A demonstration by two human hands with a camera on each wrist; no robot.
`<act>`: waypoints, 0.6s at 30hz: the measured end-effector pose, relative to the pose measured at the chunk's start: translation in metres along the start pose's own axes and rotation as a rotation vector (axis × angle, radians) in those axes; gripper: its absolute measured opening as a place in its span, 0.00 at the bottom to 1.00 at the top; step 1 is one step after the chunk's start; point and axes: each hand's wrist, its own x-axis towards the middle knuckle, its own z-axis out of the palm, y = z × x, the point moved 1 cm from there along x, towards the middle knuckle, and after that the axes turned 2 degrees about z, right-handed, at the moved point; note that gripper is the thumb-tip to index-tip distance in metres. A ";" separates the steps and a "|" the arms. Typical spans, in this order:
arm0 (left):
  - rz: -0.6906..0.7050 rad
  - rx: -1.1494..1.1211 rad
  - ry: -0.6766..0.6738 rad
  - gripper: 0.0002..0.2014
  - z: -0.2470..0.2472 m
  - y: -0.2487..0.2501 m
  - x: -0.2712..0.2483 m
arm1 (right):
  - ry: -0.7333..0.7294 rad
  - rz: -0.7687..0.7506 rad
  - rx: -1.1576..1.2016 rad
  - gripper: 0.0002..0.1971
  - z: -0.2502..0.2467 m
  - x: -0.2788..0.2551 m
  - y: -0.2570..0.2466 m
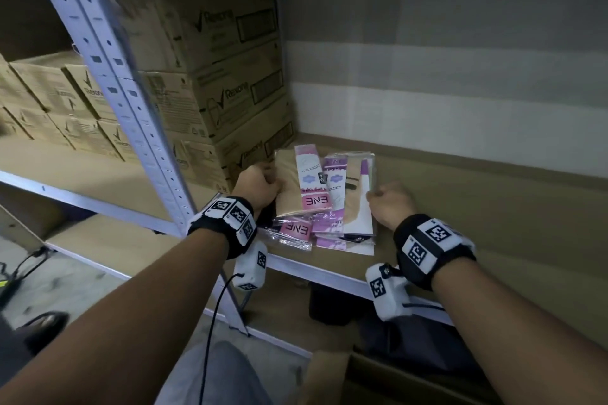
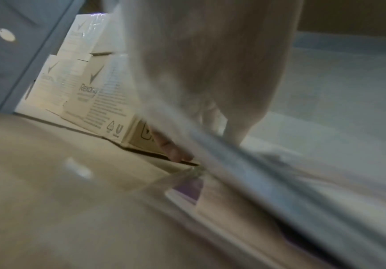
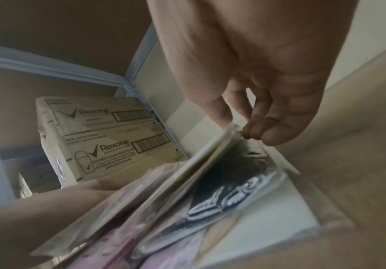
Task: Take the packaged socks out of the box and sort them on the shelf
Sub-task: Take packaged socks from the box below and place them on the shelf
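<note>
A stack of packaged socks [image 1: 316, 194] in clear plastic with pink and purple ENE labels lies on the brown shelf board [image 1: 477, 207]. My left hand [image 1: 263, 187] grips the stack's left edge with curled fingers. My right hand [image 1: 383, 199] grips its right edge. In the right wrist view the fingertips [image 3: 254, 134] hold the upper packs [image 3: 210, 154] tilted up, which uncovers a pack with a black sock [image 3: 228, 191]. My left hand [image 3: 49, 202] shows across the stack. The left wrist view is blurred: a fingertip [image 2: 173, 152] touches the packs [image 2: 187, 191].
Stacked Rexona cartons [image 1: 210, 76] stand right behind and left of the socks. A grey perforated shelf post [image 1: 108, 76] rises at the left. An open cardboard box [image 1: 332, 375] sits on the floor below me. Bare shelf board extends to the right.
</note>
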 end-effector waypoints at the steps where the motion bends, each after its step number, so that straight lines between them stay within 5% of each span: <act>1: 0.001 -0.003 -0.013 0.22 0.000 0.000 0.000 | 0.022 0.005 0.001 0.12 -0.001 -0.002 0.000; 9: 0.097 0.028 -0.062 0.20 -0.008 0.031 -0.027 | 0.082 -0.161 0.029 0.12 -0.022 -0.039 0.001; 18: 0.427 0.101 -0.143 0.18 0.011 0.096 -0.108 | 0.092 -0.362 -0.205 0.16 -0.074 -0.120 0.035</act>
